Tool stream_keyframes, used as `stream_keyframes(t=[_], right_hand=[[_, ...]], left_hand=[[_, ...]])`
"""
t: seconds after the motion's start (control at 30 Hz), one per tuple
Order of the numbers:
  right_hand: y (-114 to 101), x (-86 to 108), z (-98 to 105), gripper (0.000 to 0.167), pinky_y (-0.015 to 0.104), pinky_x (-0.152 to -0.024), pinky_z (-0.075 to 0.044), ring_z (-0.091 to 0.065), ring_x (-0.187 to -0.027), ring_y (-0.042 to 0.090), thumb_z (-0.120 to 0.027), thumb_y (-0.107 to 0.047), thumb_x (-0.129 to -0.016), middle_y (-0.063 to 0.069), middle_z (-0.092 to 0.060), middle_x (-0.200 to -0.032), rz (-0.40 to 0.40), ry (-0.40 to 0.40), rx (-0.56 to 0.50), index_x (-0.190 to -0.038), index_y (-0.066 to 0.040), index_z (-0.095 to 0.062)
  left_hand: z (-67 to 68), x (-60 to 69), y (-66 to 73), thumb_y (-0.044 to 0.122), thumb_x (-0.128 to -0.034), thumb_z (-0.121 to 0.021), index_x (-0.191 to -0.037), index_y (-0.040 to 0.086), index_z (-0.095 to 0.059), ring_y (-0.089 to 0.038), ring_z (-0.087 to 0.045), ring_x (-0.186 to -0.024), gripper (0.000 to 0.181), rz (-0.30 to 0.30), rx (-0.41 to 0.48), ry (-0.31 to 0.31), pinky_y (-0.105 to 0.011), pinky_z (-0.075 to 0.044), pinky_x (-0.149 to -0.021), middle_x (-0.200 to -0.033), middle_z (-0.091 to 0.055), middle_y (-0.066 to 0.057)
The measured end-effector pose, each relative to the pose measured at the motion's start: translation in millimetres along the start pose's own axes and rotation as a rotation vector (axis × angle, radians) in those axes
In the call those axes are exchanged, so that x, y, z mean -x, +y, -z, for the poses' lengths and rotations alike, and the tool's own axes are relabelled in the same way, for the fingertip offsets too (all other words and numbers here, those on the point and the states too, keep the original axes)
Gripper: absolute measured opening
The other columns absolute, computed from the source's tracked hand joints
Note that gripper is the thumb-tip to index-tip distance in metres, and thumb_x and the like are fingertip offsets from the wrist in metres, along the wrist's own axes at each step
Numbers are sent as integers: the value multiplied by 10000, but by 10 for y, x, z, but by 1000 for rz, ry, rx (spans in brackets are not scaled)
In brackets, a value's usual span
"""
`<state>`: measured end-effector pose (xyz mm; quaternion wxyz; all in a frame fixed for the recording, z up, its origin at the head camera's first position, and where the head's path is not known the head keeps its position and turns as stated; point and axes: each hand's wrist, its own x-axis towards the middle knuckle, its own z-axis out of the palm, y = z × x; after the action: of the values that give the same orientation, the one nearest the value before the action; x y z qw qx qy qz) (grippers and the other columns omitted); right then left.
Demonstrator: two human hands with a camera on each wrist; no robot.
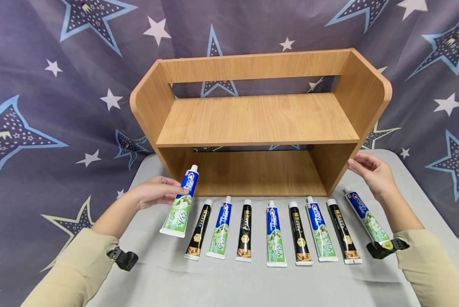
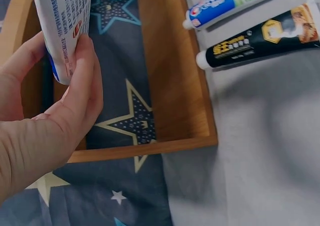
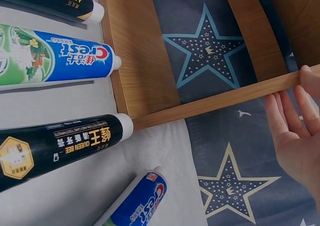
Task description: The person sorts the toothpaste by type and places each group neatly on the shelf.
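Left hand pinches a raised Crest tube as right hand grips the wooden shelf, an apparent carrying step, the next move likely needing steadiness

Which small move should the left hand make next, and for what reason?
Probably guide the raised toothpaste tube into the wooden rack: the left hand holds it near the rack's left side, while the right hand grips the right side.
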<state>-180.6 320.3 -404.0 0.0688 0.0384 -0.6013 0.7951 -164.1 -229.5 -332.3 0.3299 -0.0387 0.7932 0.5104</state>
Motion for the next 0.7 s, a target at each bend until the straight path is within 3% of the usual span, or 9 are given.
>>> stream_keyframes(t=[0.2, 0.23, 0.33, 0.43, 0.47, 0.53, 0.7], right_hand=[[32, -19, 28, 241, 159, -718, -587, -702, -746, 45, -628, 97, -852, -51, -723, -821, 10, -1, -17, -934, -118, -697], [198, -122, 201, 210, 176, -743, -591, -707, -770, 61, -651, 78, -846, -30, -727, -839, 4, -25, -50, -947, -100, -699], [230, -139, 234, 190, 177, -755, -589, -705, -775, 49, -682, 38, -837, -43, -726, -842, 14, -22, -23, -952, -112, -700], [198, -113, 191, 206, 176, -756, -587, -705, -771, 48, -651, 66, -850, -40, -727, -834, 14, -24, -44, -940, -112, -704], [31, -8, 15, 238, 160, -733, -583, -699, -746, 32, -628, 87, -857, -61, -722, -814, 19, 2, -13, -924, -130, -701], [22, 1, 3, 259, 163, -732, -584, -701, -746, 35, -610, 106, -861, -60, -723, -812, 20, -3, -21, -920, -129, -703], [180, -95, 198, 203, 178, -762, -585, -701, -779, 33, -673, 35, -845, -59, -726, -846, 25, -8, 19, -971, -122, -704]], left_hand=[[7, 30, 98, 234, -898, -656, -1121, -27, -536, -76, -651, -819, 364, -11, -12, -13, -270, -587, -844, -878, -682, 38], [4, 41, 115, 234, -901, -653, -1108, -19, -543, -79, -651, -828, 345, -15, -14, -21, -274, -586, -855, -885, -683, 37], [-8, 85, 181, 241, -912, -646, -1064, 14, -562, -85, -651, -849, 286, -23, -20, -40, -277, -580, -879, -902, -681, 42], [-18, 113, 238, 244, -915, -644, -1060, 24, -558, -88, -643, -857, 277, -27, -19, -46, -267, -577, -884, -912, -673, 44], [-22, 119, 254, 246, -914, -645, -1060, 26, -557, -89, -640, -858, 278, -26, -18, -45, -262, -576, -882, -913, -670, 44], [-31, 132, 287, 248, -913, -644, -1052, 36, -554, -91, -637, -860, 269, -28, -21, -44, -259, -574, -884, -914, -664, 45], [-69, 168, 374, 260, -902, -661, -960, 78, -568, -101, -634, -837, 212, -44, -39, -42, -265, -573, -882, -898, -649, 46]])
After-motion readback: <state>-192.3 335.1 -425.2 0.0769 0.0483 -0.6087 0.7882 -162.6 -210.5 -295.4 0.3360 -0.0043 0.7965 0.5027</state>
